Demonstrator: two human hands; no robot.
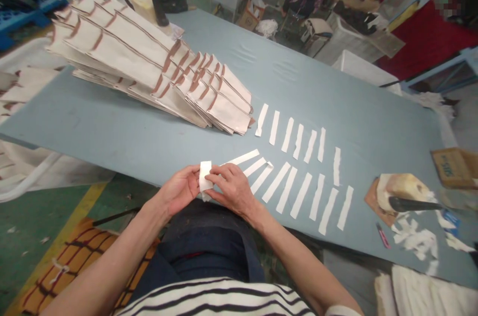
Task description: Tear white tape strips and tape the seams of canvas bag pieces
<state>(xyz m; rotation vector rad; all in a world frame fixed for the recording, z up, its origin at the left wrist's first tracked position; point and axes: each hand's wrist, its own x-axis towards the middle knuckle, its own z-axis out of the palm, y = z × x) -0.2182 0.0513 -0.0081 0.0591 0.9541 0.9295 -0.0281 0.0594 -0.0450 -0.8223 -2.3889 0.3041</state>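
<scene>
Between my two hands, just over the table's near edge, is a small white strip (205,174), held up and possibly folded or stacked. My left hand (183,187) grips its left side, palm turned up, thumb and fingers closed on it. From the right, my right hand (230,187) pinches the same piece with thumb and fingertips. Several white strips (286,190) lie in a slanted row right of my hands, some partly hidden behind my right hand. A second row of strips (288,134) lies farther back.
Overlapping cream fabric pieces with brown edges (130,42) spread over the table's (298,91) left side. At right are a brush (414,204) by a yellowish block (403,187), a pink cutter (383,235), crumpled white scraps (416,236) and a cardboard box (456,169).
</scene>
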